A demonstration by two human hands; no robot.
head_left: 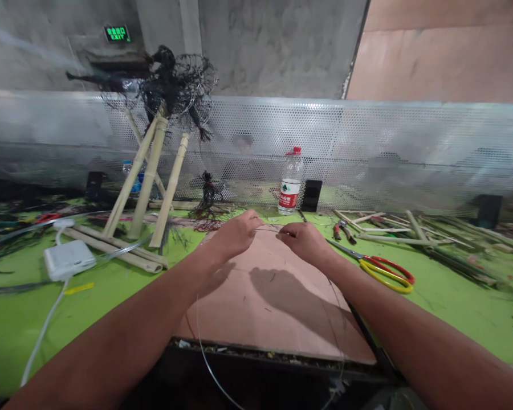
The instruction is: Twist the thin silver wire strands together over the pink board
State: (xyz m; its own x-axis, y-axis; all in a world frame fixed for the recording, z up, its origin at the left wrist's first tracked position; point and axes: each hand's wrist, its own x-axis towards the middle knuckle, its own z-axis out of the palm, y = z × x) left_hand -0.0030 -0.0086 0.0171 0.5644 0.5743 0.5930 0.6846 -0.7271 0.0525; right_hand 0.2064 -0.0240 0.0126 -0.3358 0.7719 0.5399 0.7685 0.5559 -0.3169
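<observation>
Thin grey metal wire (268, 230) runs between both hands, just above the flat pinkish-brown board (277, 307) in the middle of the green table (453, 302), w/ a long loop trailing down toward the near edge. Left hand (235, 232) and right hand (302, 240) are each pinched tight on it, close together. Red-and-yellow-handled scissors (385, 270) lie just right of the board; clear plastic water bottle w/ red cap (290, 182) stands behind; bamboo stick tripod (147, 176) back left.

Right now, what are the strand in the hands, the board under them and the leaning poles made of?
Strand: thin metal wire, judging by its grey sheen and springy loop. Board: matte pinkish-brown sheet, probably plywood or hardboard. Poles: bamboo, pale yellow with visible nodes.
</observation>
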